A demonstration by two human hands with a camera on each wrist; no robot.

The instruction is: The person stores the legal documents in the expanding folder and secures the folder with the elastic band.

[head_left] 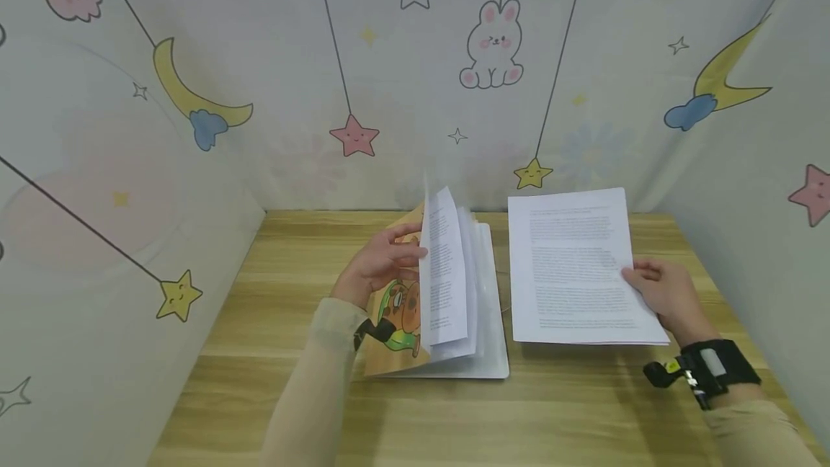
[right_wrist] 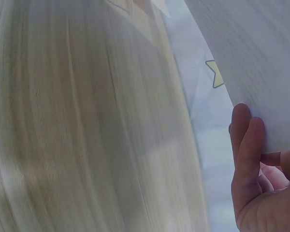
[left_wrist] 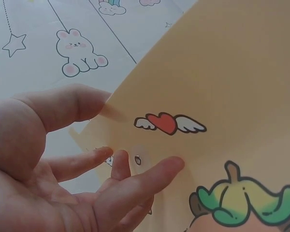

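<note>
A folder (head_left: 397,352) with an orange cartoon cover stands partly open on the table, with clear sleeves and printed pages (head_left: 447,272) fanning upward. At its raised cover is my left hand (head_left: 384,258), fingers spread, fingertips touching near the edge. The left wrist view shows that hand (left_wrist: 82,169) beside the orange cover (left_wrist: 251,96), which bears a winged heart. My right hand (head_left: 668,298) pinches a stack of printed sheets (head_left: 573,272) by its right edge, thumb on top. In the right wrist view, fingers of the right hand (right_wrist: 261,188) support the sheets (right_wrist: 270,72) from beneath.
The wooden table (head_left: 519,409) runs underneath everything. White fabric walls (head_left: 285,34) with stars, moons and rabbits enclose its back and both sides. A thin, faint loop (head_left: 506,305) lies between the folder and the sheets.
</note>
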